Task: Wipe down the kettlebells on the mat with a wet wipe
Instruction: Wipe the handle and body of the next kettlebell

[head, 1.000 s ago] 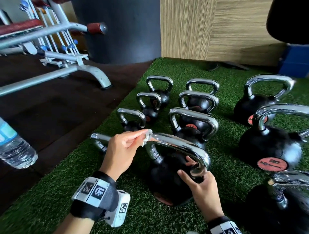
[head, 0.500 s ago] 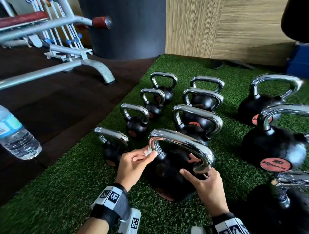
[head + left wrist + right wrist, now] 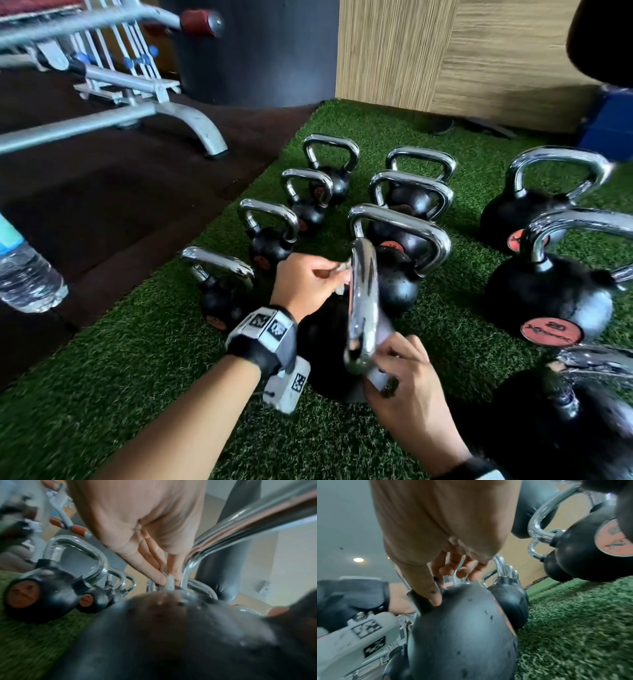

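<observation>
Steadying the nearest kettlebell (image 3: pixel 329 346) on the mat (image 3: pixel 137 359), the right hand (image 3: pixel 407 394) curls round its chrome handle (image 3: pixel 363 308) so the left hand (image 3: pixel 308 284), fingers pinched together on the wet wipe (image 3: pixel 169 581), can scrub the handle's base.

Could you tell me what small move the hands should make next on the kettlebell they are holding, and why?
Probably slide the left hand with the wet wipe down onto the black body. The wipe sits pinched at the foot of the chrome handle, the right hand steadies the other end, and the body shows specks.
</observation>
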Tool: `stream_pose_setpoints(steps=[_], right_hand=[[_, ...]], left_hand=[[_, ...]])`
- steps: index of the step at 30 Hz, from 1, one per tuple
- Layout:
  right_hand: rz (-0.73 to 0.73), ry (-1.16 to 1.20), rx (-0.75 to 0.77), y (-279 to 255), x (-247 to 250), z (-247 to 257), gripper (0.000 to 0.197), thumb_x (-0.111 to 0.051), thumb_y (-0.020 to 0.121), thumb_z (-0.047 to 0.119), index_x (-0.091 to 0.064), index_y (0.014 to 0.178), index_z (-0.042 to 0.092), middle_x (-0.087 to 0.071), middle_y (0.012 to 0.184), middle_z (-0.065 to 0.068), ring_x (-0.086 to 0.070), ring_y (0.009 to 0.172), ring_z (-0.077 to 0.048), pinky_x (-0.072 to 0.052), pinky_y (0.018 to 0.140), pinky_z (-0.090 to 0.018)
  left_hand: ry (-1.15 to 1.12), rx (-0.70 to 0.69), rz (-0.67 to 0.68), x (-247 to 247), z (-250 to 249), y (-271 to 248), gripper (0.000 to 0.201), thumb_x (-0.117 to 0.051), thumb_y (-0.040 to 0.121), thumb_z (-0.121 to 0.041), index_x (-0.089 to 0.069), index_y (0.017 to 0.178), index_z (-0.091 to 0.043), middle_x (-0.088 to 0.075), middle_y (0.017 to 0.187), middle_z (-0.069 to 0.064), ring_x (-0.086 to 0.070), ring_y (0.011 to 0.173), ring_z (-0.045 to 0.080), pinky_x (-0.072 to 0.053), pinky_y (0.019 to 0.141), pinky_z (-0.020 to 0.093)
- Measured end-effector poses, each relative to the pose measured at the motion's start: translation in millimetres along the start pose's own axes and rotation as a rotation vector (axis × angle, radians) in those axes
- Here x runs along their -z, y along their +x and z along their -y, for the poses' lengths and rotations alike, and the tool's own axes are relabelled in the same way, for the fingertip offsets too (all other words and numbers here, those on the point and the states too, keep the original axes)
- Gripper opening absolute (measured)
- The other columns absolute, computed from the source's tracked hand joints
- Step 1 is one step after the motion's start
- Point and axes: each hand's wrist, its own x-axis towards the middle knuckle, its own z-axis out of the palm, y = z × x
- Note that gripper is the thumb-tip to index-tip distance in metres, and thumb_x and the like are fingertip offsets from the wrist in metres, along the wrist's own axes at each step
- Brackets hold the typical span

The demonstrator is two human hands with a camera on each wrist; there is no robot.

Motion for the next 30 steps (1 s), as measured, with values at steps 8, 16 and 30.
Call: stream_pose_setpoints(steps=[8, 16, 30], right_hand=[[-0.319, 0.179, -0.332, 50, -26, -3, 0.022, -0.071, 0.084, 0.01, -0.073, 0.095, 0.029, -0.057, 0.096, 0.001, -0.05, 0.096, -0.02, -0.045, 0.089, -0.041], [-0.229, 0.241, -0.615, 60, -56, -12, 0.046, -0.054, 0.093, 0.05, -0.062, 0.129, 0.024, -0.063, 0.131, 0.002, -0.055, 0.124, -0.016, -0.039, 0.104, -0.03], [-0.301, 0.298, -0.601, 59, -60, -15, 0.047, -0.056, 0.091, 0.051, -0.066, 0.125, 0.021, -0.065, 0.129, 0.002, -0.057, 0.121, -0.015, -0.042, 0.104, -0.03]], left_hand=[[-0.263, 0.121, 0.345, 5, -3, 19, 0.011, -0.068, 0.094, -0.009, -0.077, 0.099, -0.004, -0.076, 0.072, -0.012, -0.069, 0.068, -0.004, -0.052, 0.062, 0.012], [-0.255, 0.066, 0.335, 0, -2, 22, 0.021, -0.079, 0.085, -0.013, -0.079, 0.105, -0.008, -0.078, 0.089, -0.006, -0.072, 0.081, -0.001, -0.053, 0.072, 0.012], [-0.74, 0.246, 0.38, 20, -38, 38, 0.018, -0.074, 0.087, -0.005, -0.077, 0.104, -0.009, -0.079, 0.097, 0.003, -0.075, 0.089, 0.009, -0.057, 0.074, 0.016]])
